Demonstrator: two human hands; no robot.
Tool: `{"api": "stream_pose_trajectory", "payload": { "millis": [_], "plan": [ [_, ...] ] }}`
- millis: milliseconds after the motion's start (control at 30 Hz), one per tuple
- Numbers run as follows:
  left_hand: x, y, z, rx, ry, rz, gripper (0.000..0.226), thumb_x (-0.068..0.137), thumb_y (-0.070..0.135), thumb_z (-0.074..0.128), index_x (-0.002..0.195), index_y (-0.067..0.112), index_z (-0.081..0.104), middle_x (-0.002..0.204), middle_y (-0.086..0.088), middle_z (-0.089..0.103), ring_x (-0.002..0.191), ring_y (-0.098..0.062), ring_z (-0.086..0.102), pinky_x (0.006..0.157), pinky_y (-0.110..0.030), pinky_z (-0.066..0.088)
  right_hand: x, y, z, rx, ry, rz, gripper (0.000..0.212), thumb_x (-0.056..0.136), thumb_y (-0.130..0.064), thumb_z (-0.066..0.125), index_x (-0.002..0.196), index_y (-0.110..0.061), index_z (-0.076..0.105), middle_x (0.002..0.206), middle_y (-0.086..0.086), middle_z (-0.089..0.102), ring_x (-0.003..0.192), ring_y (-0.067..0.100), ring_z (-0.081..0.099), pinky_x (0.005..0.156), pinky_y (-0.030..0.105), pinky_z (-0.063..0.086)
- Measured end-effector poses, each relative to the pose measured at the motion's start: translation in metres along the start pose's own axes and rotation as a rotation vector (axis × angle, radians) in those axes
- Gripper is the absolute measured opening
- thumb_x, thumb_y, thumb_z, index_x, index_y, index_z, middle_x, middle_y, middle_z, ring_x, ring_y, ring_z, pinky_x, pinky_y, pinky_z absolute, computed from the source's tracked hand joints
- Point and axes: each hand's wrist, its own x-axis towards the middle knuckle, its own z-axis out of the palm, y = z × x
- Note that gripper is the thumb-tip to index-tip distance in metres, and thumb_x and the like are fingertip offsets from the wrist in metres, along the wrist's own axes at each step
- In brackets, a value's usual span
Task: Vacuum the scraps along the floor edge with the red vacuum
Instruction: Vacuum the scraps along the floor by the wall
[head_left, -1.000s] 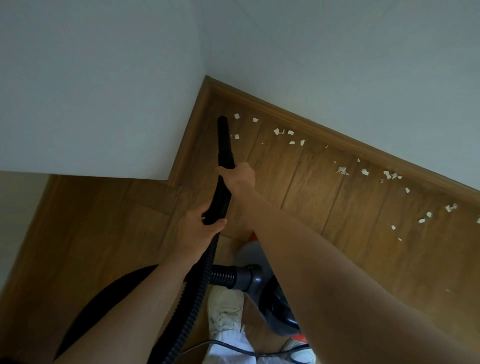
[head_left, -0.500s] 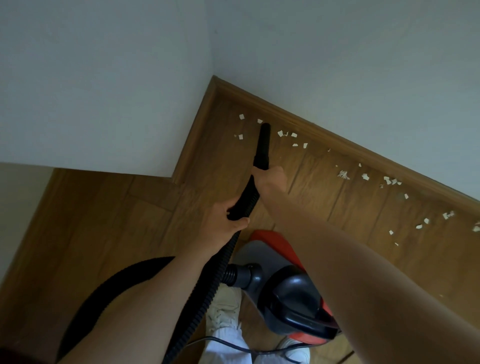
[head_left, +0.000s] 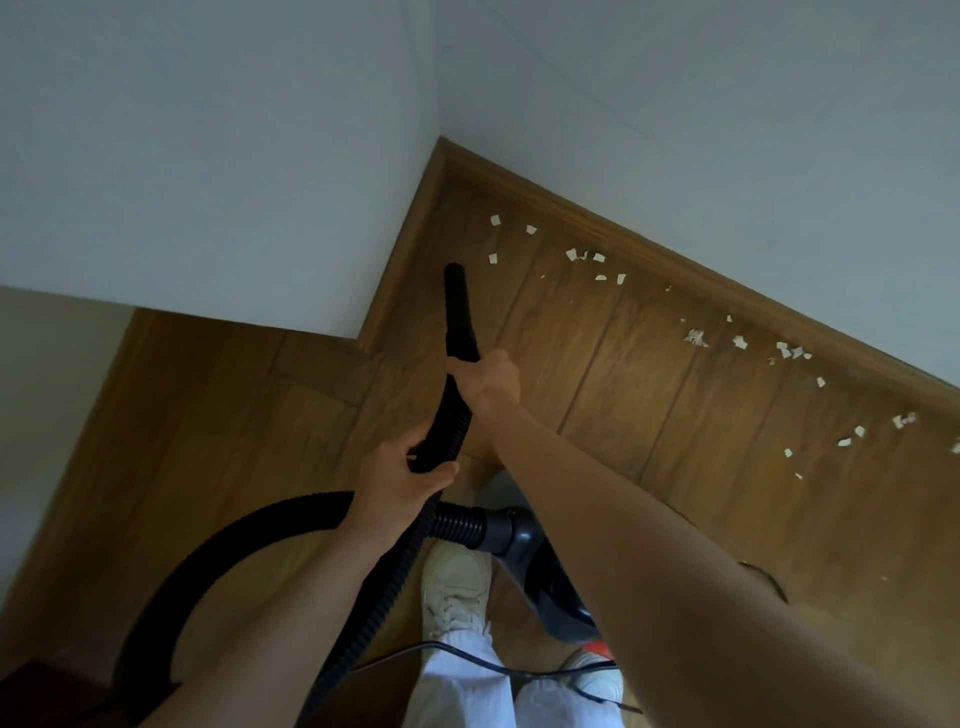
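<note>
The right hand (head_left: 491, 379) has its fingers curled round the rigid black plastic nozzle tube (head_left: 459, 312), gripping it just below the tube's straight part. The left hand (head_left: 402, 480) holds the ribbed black flexible hose (head_left: 441, 436) lower down, fingers and thumb wrapped narrowly round it. The nozzle's open tip points toward the inner corner of the brown wooden plank floor (head_left: 649, 426), near the wooden skirting board (head_left: 675, 260) that runs along the foot of the white wall (head_left: 675, 130). Whether the tip touches the floor cannot be told.

The small pale paper scraps (head_left: 597, 257) lie scattered in a loose band along the floor edge beside the skirting, from just past the nozzle tip out toward the right edge of the view; the nearest pieces lie just beside the tip.

The hose loops down to the left and back into the grey and black body of the red vacuum (head_left: 524, 540), which sits on the floor by the person's white shoe (head_left: 457, 587), mostly hidden under the right forearm; a sliver of red shows low down. A thin black power cord (head_left: 467, 652) crosses the white trouser legs (head_left: 457, 686)
</note>
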Motion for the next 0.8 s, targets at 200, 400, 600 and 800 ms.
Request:
{"api": "stream_pose_trajectory", "payload": {
  "millis": [200, 400, 600, 800],
  "plan": [
    [0.005, 0.014, 0.008, 0.016, -0.097, 0.029, 0.049, 0.083, 0.009, 0.072, 0.123, 0.031, 0.056, 0.101, 0.021, 0.063, 0.084, 0.017, 0.059, 0.07, -0.001, 0.042, 0.004, 0.015, -0.022, 0.109, 0.102, 0.123, 0.028, 0.086, -0.031, 0.064, 0.096, -0.006, 0.059, 0.089, 0.008, 0.063, 0.076, 0.021, 0.062, 0.066, 0.034, 0.058],
    [0.014, 0.032, 0.032, 0.002, -0.189, 0.024, 0.042, 0.084, 0.004, 0.069, 0.12, 0.025, 0.062, 0.104, -0.004, 0.069, 0.075, 0.002, 0.06, 0.062, -0.008, 0.046, 0.012, 0.023, -0.057, 0.106, 0.223, 0.188, 0.033, 0.086, -0.033, 0.064, 0.106, -0.006, 0.059, 0.085, 0.005, 0.059, 0.075, 0.02, 0.06, 0.055, 0.028, 0.051],
    [0.017, 0.03, 0.041, 0.005, -0.186, 0.027, 0.042, 0.082, 0.003, 0.07, 0.115, 0.029, 0.062, 0.108, -0.009, 0.069, 0.085, -0.008, 0.062, 0.067, -0.008, 0.047, 0.012, 0.027, -0.066, 0.12, 0.187, 0.182, 0.033, 0.084, -0.029, 0.066, 0.108, -0.006, 0.061, 0.08, 0.002, 0.058, 0.068, 0.016, 0.058, 0.057, 0.027, 0.052],
    [0.015, 0.016, 0.02, 0.027, -0.061, 0.012, 0.043, 0.082, 0.009, 0.072, 0.122, 0.022, 0.063, 0.099, 0.001, 0.07, 0.082, -0.005, 0.064, 0.065, -0.009, 0.048, 0.008, 0.004, -0.034, 0.047, 0.06, 0.076, 0.033, 0.085, -0.031, 0.066, 0.105, -0.006, 0.062, 0.093, 0.009, 0.065, 0.079, 0.022, 0.065, 0.062, 0.034, 0.059]
  ]
}}
